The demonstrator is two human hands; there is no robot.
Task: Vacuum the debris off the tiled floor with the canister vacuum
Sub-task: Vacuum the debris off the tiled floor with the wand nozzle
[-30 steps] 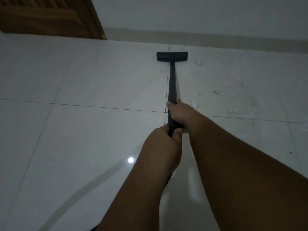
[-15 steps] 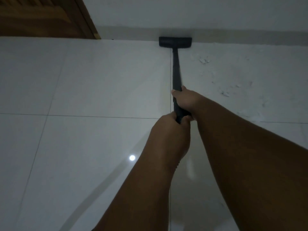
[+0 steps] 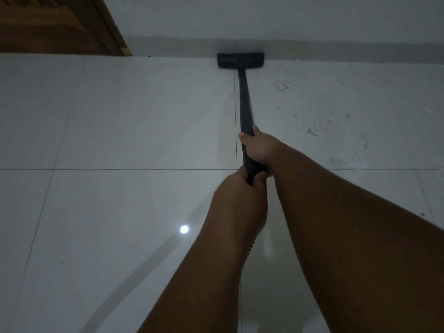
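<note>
A black vacuum wand [image 3: 244,102] runs away from me along a tile joint to its flat floor head [image 3: 240,60], which lies against the skirting at the far wall. My right hand [image 3: 258,146] grips the wand higher up; my left hand [image 3: 240,195] grips it just below, nearer me. Pale crumbs and dusty debris [image 3: 312,131] are scattered over the white floor tile [image 3: 144,111] to the right of the wand, with a clump [image 3: 282,84] near the head. The canister itself is out of view.
A brown wooden door [image 3: 55,25] stands at the far left, and a grey skirting [image 3: 348,50] lines the wall ahead. A lamp reflection [image 3: 184,229] glints on the glossy floor. A ribbed hose edge [image 3: 249,248] shows behind my left forearm.
The floor head has been pushed forward from mid-tile to the skirting. Both hands moved forward with the wand, keeping their grip.
</note>
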